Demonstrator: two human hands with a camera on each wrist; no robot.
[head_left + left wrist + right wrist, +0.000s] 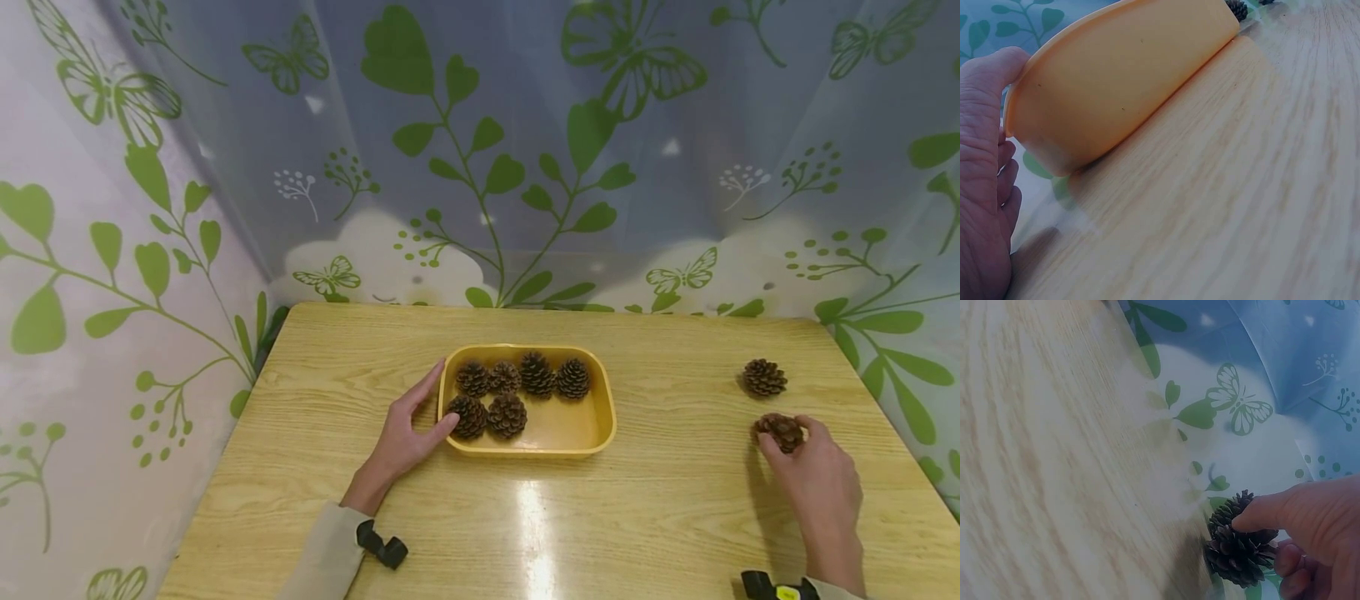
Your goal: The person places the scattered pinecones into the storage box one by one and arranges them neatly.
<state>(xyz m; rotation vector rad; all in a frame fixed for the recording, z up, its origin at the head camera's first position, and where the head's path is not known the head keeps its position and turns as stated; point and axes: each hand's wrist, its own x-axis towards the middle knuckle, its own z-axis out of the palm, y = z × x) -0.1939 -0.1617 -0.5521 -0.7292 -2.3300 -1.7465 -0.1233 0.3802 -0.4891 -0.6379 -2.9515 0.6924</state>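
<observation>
My left hand (401,437) holds the left end of a yellow plastic tub (570,453), thumb over the rim near the front corner and fingers along the outer side. In the left wrist view the tub's wall (1116,81) stands on the table beside the hand. Several brown pine cones (507,415) lie inside, toward the left and back. Far to the right, my right hand (821,479) pinches a pine cone (782,431) between thumb and fingers; the right wrist view shows this held pine cone (1239,556) close up, its shadow beside it.
One more loose pine cone (764,378) lies on the wooden table (337,358), just behind the right hand. A leaf-and-butterfly patterned curtain (510,167) hangs along the table's back edge and both sides. Each wrist carries a black strap device (381,545).
</observation>
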